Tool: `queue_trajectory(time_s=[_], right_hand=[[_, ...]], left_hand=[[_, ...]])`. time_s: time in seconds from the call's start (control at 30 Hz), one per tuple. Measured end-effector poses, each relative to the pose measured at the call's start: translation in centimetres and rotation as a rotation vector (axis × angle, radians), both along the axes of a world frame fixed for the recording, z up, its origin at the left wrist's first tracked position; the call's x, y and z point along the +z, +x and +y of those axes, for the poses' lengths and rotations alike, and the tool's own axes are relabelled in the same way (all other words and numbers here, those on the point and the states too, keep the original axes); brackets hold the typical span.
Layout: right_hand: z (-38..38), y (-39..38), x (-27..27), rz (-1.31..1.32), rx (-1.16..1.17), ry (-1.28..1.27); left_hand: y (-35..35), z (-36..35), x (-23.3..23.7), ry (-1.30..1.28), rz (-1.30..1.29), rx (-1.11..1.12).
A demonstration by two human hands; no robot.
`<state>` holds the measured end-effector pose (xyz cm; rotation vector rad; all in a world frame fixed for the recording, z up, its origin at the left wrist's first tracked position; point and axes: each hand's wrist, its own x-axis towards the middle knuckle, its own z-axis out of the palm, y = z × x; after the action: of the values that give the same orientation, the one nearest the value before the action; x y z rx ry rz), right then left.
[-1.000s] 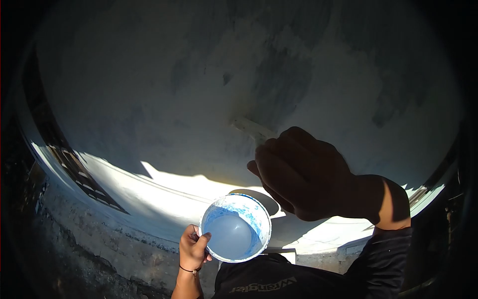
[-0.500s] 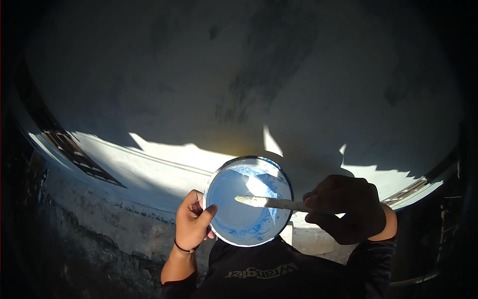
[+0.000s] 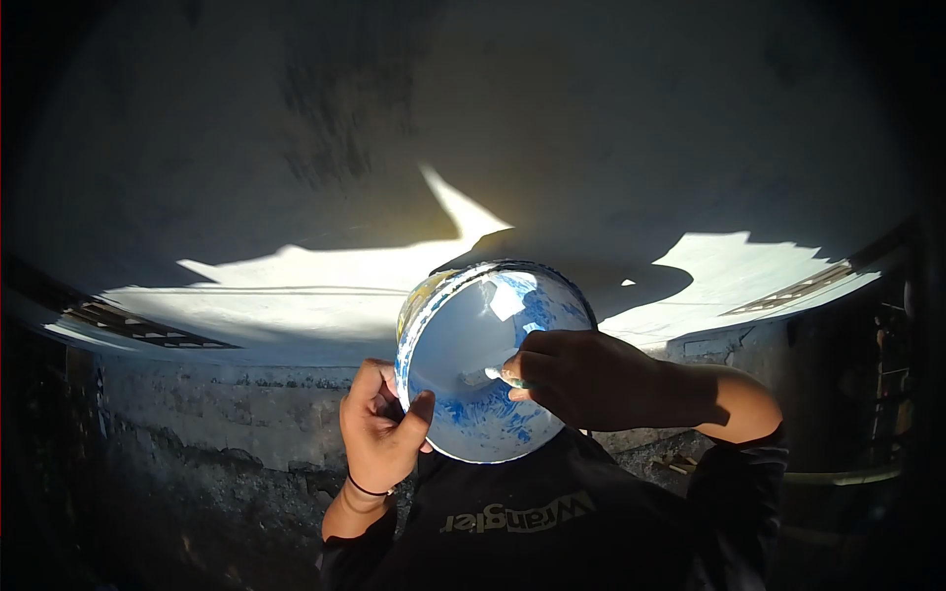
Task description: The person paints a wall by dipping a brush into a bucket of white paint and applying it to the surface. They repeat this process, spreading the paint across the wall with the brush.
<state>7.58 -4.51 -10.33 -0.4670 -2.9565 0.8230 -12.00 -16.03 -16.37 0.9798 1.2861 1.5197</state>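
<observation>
My left hand [image 3: 382, 426] grips the left rim of a round paint bucket [image 3: 483, 431], thumb over the edge and fingers behind. Blue smears mark the bucket's inner wall, and yellow and blue stains show on its outside. Pale bluish-white paint [image 3: 448, 355] lies inside. Over the bucket's right side, my right hand [image 3: 581, 379] is closed around a paintbrush [image 3: 491, 373]. The brush's whitish part shows just past my fingers, down at the paint; most of the handle is hidden by my hand.
A pale wall [image 3: 325, 271] rises in front, mostly shaded, with sunlit patches and dark stains. Below it runs a rough grey concrete base [image 3: 232, 404]. Slatted openings [image 3: 148, 327] show at far left and right. My black shirt [image 3: 552, 547] is close under the bucket.
My right hand has moved left and into the bucket, bringing the brush down to the paint. The bucket is raised slightly and tilted. The view has shifted, so the wall's stains sit further left.
</observation>
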Motion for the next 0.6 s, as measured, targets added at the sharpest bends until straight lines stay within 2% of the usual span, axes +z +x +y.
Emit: queue_trajectory(time_s=[0.1, 0.17, 0.2, 0.27, 0.3, 0.37, 0.43, 0.5, 0.6], right_hand=[[-0.3, 0.9, -1.3, 0.026, -0.091, -0.078], [-0.1, 2.2, -2.5, 0.235, -0.01, 0.042], [-0.2, 2.8, -2.2, 0.237, -0.015, 0.043], [-0.2, 4.0, -0.8, 0.189, -0.261, -0.133], [-0.1, 4.6, -0.3, 0.191, -0.259, -0.127], [0.4, 6.1, 0.8, 0.463, -0.416, -0.084], [1.3, 7.4, 2.4, 0.514, -0.412, -0.087], [1.7, 8.7, 2.9, 0.639, -0.56, -0.193], [1.7, 9.3, 2.1, 0.583, -0.502, -0.02]], left_hand=[[0.9, 0.6, 0.1, -0.004, 0.015, 0.005], [1.9, 0.8, 0.0, 0.003, 0.006, 0.0], [2.2, 0.9, 0.2, 0.003, 0.007, -0.006], [3.0, 1.1, 0.7, -0.059, -0.011, 0.01], [3.4, 1.3, 0.9, -0.053, -0.01, 0.011], [4.1, 1.8, 1.2, -0.088, -0.061, 0.012], [4.8, 2.2, 1.1, -0.093, -0.061, 0.005], [5.8, 2.6, 1.2, -0.101, -0.058, -0.007], [7.4, 3.2, 1.1, -0.127, -0.063, 0.002]])
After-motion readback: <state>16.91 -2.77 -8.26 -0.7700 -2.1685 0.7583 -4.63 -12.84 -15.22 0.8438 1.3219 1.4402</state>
